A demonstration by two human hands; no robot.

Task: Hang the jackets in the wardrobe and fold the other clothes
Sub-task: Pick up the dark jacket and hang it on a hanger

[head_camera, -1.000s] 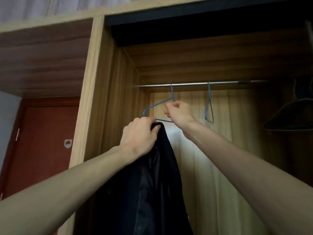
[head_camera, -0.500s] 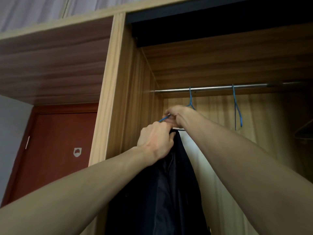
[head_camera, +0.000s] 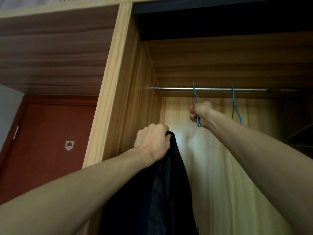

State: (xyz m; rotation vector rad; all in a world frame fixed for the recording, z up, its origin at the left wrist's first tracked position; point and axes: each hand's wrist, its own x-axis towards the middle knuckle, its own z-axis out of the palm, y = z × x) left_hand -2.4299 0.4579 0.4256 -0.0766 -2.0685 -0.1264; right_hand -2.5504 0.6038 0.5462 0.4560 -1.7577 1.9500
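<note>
A person's left hand (head_camera: pixel 153 143) clutches the top of a dark jacket (head_camera: pixel 162 192) below the wardrobe rail (head_camera: pixel 211 89), while the right hand (head_camera: pixel 201 114) closes tightly around a blue wire hanger (head_camera: pixel 195 94) hooked on that rail. The jacket hangs limp beside the wardrobe's left wall (head_camera: pixel 135 99); a second blue hanger (head_camera: pixel 234 107) dangles from the rail just right of the gripped one.

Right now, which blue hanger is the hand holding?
The blue hanger nearer the wardrobe's left wall: the right hand grips it below the rail. The other blue hanger, further right, hangs untouched.
</note>
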